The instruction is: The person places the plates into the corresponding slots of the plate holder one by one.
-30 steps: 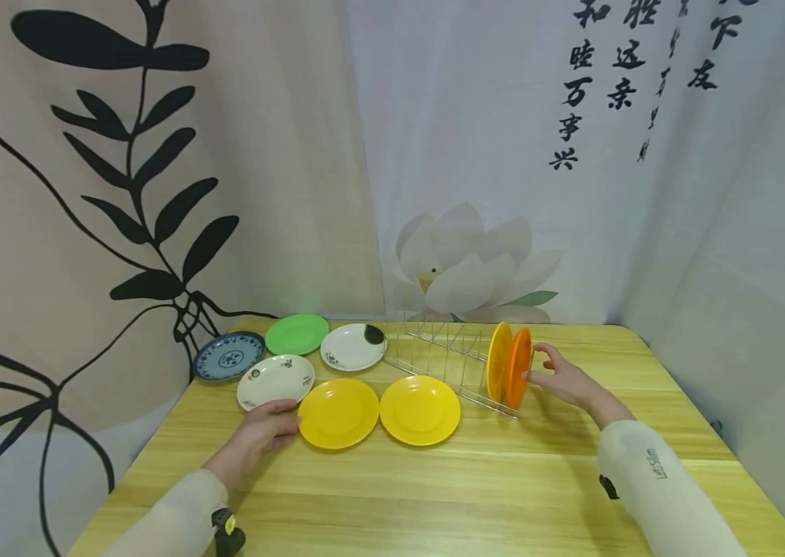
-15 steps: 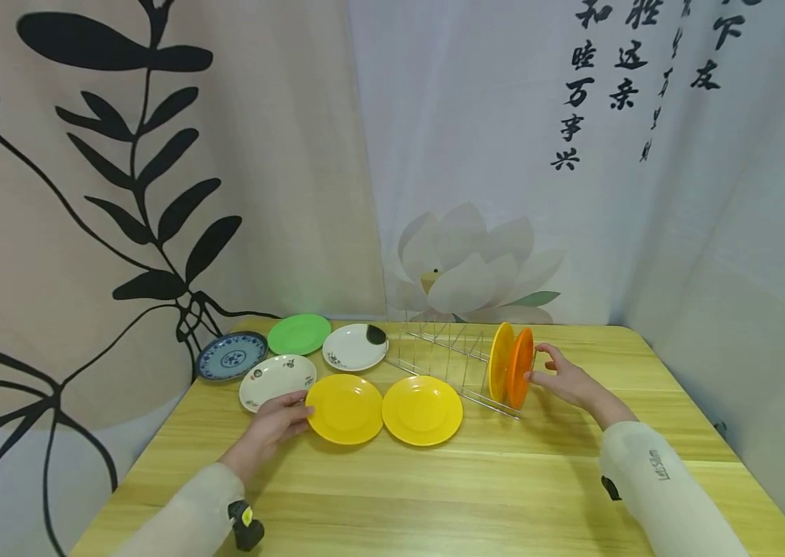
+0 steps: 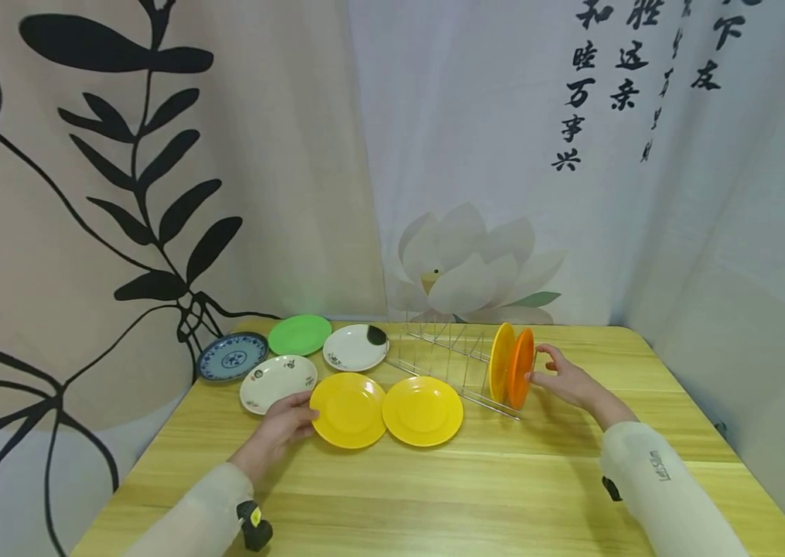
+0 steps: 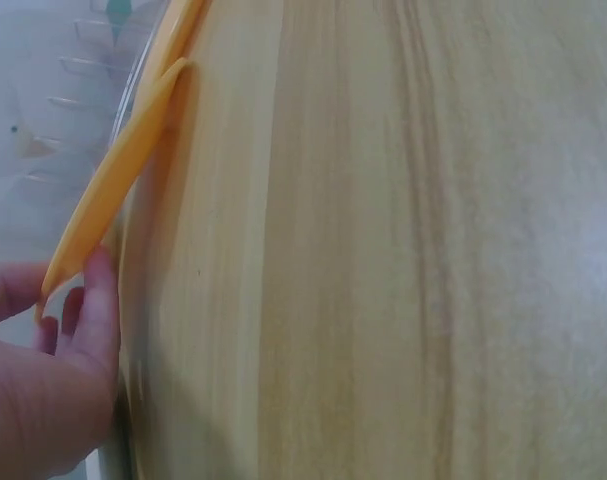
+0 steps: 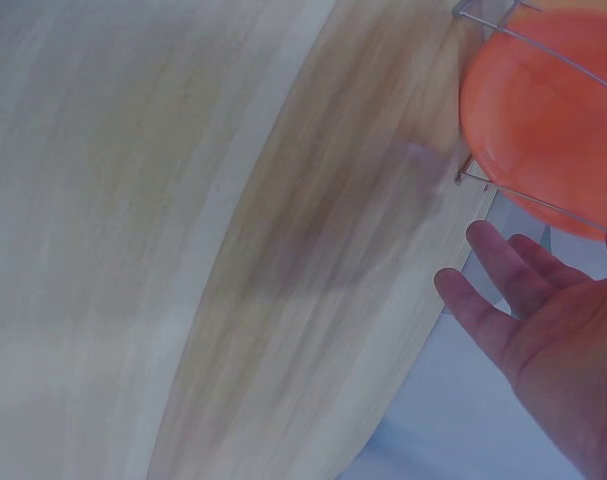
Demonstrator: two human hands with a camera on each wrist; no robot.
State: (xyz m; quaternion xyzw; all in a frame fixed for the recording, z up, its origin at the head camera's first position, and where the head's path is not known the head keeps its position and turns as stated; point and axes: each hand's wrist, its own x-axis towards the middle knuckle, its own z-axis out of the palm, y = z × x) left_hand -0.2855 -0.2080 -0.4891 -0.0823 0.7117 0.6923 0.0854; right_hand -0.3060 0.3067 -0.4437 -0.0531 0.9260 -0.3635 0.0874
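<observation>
My left hand pinches the left rim of a yellow plate. In the left wrist view this plate is tilted, its held edge lifted off the table. A second yellow plate lies flat just to its right. In the wire dish rack, a yellow-orange plate and an orange plate stand on edge at the right end. Beside that end is my right hand, fingers extended. The right wrist view shows a fingertip at the rack's wire, near the orange plate; contact is unclear.
At the back left lie a blue patterned plate, a green plate, a white plate with a dark patch and a white floral plate. A curtain hangs behind the wooden table.
My left hand has moved slightly right and lifted the left edge of the yellow plate, which has shifted a little right. My right hand and the plates in the rack stay put.
</observation>
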